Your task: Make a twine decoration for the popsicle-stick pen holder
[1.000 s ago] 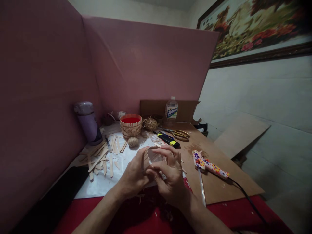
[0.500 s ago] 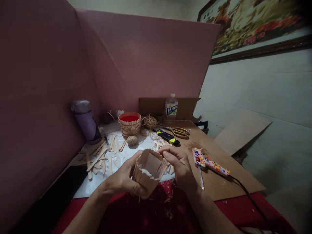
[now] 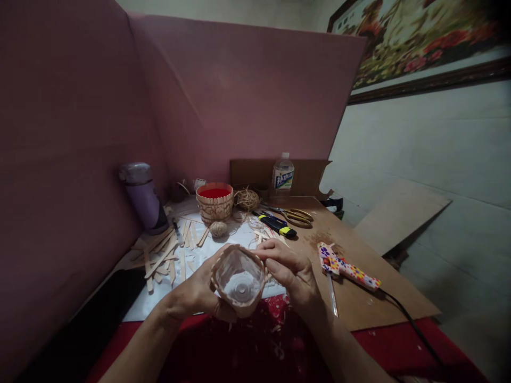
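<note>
A small cup covered in wooden craft sticks point(image 3: 239, 282) is tilted so its mouth faces me; a clear plastic lining and round base show inside. My left hand point(image 3: 199, 290) wraps round its left side and underside. My right hand point(image 3: 291, 274) is at the cup's right rim, its fingers bent and the fingertips and thumb against the edge. Just beyond the hands lie a ball of twine point(image 3: 218, 230) and loose craft sticks point(image 3: 159, 258). A larger stick-covered pot with a red inside point(image 3: 214, 205) stands behind them.
On the brown board at right lies a flowered glue gun point(image 3: 347, 267) with a black cord. Scissors point(image 3: 297, 216), a black and yellow utility knife point(image 3: 277, 225), a raffia bundle point(image 3: 246, 199) and a plastic bottle point(image 3: 283, 175) are farther back. A purple flask point(image 3: 144, 199) stands at left.
The cup has turned in my left hand, so its mouth now faces me more squarely and the base inside shows. My right hand stays at the rim.
</note>
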A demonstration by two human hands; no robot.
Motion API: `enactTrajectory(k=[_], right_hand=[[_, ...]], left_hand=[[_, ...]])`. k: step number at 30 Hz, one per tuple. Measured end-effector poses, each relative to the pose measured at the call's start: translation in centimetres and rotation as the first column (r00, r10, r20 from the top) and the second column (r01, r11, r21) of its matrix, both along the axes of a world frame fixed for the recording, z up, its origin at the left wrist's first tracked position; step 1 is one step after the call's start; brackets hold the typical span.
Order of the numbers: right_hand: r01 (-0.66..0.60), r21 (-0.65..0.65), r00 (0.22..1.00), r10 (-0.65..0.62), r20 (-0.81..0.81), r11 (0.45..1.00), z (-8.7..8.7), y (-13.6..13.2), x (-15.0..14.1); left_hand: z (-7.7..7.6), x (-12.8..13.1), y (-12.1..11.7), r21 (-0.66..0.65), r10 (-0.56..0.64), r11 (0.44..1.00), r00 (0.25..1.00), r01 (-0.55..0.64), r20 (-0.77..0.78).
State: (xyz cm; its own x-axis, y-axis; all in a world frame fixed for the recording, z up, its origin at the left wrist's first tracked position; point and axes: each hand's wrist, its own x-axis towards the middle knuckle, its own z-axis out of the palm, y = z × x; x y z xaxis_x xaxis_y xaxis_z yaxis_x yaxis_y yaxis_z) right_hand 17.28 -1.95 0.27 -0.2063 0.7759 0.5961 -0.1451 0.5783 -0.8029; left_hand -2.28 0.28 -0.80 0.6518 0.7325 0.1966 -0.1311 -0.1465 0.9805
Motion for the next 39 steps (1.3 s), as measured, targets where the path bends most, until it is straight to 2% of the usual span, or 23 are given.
enactTrajectory(k=[4,7,14,17,22,26,28,31,35,39], right_hand=[[-0.009,0.013,1.000,0.008,0.020,1.000,0.0,-0.2,0.0],[-0.005,0.037,1.000,0.004,0.028,0.999,0.1,-0.3,0.0],[0.084,0.082,0.994,-0.089,0.064,0.993,0.2,-0.4,0.0],[0.127,0.138,0.985,-0.142,0.103,0.982,0.2,-0.4,0.0],[0.239,0.281,0.925,-0.306,0.226,0.930,0.1,-0.2,-0.1],[0.345,0.397,0.848,-0.464,0.256,0.850,-0.5,0.1,-0.5],[0.386,0.428,0.818,-0.518,0.251,0.817,-0.9,0.3,-0.6],[0.420,0.435,0.800,-0.551,0.237,0.796,-1.1,0.4,-0.8],[0.429,0.439,0.793,-0.562,0.234,0.789,-1.1,0.4,-0.8],[0.432,0.417,0.784,-0.562,0.263,0.799,-0.9,0.4,-0.8]], left_hand=[[0.1,0.3,-0.3,-0.020,0.000,1.000,0.999,0.001,0.049],[0.0,0.4,-0.3,0.023,0.017,1.000,0.998,-0.018,0.068],[0.2,0.7,-0.7,0.112,0.117,0.987,0.993,-0.114,-0.017],[0.4,0.9,-0.9,0.195,0.171,0.969,0.983,-0.155,-0.072],[0.6,1.2,-0.9,0.446,0.309,0.871,0.936,-0.208,-0.167],[0.6,1.4,-0.8,0.543,0.353,0.816,0.915,-0.199,-0.195],[0.5,1.5,-0.8,0.569,0.367,0.799,0.907,-0.194,-0.207],[0.4,1.5,-0.7,0.590,0.390,0.783,0.895,-0.199,-0.216],[0.4,1.4,-0.6,0.618,0.397,0.763,0.892,-0.188,-0.218],[0.4,1.4,-0.6,0.591,0.392,0.781,0.896,-0.203,-0.210]])
